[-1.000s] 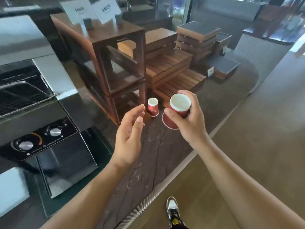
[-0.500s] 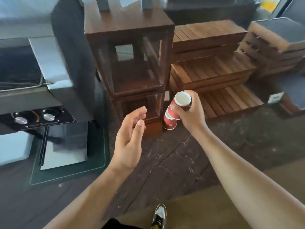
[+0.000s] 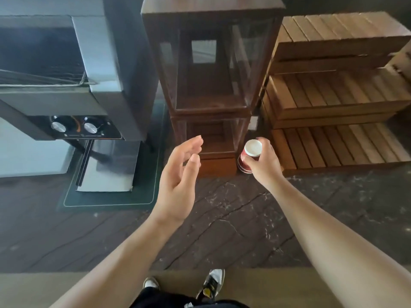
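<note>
Right hand (image 3: 263,164) has its grip around stacked red cups (image 3: 249,156); left hand (image 3: 179,183) hovers with loose fingers.

1. You have one view only, from the wide-angle camera on your head.
2. It looks forward and steeply down over the dark counter (image 3: 233,218); your shoes (image 3: 210,283) show at the bottom edge, almost straight below the lens.
3. It sits close: both forearms run in from the bottom corners, and the left hand (image 3: 178,174) and right hand (image 3: 264,165) land near the picture's middle.
4. The far edge takes in the metal appliance (image 3: 73,90) at left, the wooden display case (image 3: 211,63) at centre and the slatted crates (image 3: 333,96) at right.
5. The wide lens bends straight lines near the edges.
</note>
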A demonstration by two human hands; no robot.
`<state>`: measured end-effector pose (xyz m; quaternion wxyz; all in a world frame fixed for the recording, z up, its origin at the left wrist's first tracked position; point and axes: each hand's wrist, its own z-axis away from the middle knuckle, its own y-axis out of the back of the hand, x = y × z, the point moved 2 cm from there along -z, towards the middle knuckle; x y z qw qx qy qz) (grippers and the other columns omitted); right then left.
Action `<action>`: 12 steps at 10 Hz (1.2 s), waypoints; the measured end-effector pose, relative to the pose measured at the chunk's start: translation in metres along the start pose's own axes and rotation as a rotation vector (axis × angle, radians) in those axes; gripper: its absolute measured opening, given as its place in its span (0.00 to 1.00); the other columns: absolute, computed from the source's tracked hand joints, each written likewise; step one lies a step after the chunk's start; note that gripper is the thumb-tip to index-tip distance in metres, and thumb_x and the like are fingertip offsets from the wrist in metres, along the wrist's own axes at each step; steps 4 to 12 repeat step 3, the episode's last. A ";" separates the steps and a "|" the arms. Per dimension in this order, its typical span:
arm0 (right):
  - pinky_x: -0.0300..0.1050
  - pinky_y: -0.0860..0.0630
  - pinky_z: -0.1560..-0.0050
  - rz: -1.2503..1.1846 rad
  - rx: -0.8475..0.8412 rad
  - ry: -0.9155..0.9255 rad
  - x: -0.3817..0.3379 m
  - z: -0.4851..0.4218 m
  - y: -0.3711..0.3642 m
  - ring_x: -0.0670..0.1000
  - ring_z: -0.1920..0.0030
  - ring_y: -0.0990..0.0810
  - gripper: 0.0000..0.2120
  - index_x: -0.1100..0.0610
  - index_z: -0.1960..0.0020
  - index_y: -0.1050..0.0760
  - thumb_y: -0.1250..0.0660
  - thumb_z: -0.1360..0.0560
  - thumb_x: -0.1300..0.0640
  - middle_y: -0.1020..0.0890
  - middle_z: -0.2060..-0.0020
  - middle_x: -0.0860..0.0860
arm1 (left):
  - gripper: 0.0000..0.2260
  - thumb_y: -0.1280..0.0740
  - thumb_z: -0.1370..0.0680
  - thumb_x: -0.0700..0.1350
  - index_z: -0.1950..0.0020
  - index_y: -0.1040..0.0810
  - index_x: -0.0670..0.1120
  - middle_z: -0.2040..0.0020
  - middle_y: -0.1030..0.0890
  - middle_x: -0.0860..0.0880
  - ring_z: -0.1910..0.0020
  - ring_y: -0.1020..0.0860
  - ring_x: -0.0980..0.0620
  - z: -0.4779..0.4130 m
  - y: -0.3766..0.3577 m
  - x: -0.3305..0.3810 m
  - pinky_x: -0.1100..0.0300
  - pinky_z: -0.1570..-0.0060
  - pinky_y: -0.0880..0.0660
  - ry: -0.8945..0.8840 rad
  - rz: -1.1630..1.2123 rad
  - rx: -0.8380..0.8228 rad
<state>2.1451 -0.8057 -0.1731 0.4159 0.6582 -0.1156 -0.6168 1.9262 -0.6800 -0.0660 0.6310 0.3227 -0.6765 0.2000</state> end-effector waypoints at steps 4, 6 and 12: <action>0.52 0.28 0.31 -0.038 -0.006 0.022 0.001 0.014 0.001 0.53 0.26 0.30 0.38 0.48 0.17 0.44 0.28 0.20 0.47 0.32 0.23 0.52 | 0.16 0.42 0.15 0.47 0.28 0.24 0.49 0.30 0.21 0.52 0.30 0.23 0.55 0.005 0.011 -0.002 0.51 0.34 0.21 -0.016 0.033 0.054; 0.52 0.28 0.31 -0.038 -0.006 0.022 0.001 0.014 0.001 0.53 0.26 0.30 0.38 0.48 0.17 0.44 0.28 0.20 0.47 0.32 0.23 0.52 | 0.16 0.42 0.15 0.47 0.28 0.24 0.49 0.30 0.21 0.52 0.30 0.23 0.55 0.005 0.011 -0.002 0.51 0.34 0.21 -0.016 0.033 0.054; 0.52 0.28 0.31 -0.038 -0.006 0.022 0.001 0.014 0.001 0.53 0.26 0.30 0.38 0.48 0.17 0.44 0.28 0.20 0.47 0.32 0.23 0.52 | 0.16 0.42 0.15 0.47 0.28 0.24 0.49 0.30 0.21 0.52 0.30 0.23 0.55 0.005 0.011 -0.002 0.51 0.34 0.21 -0.016 0.033 0.054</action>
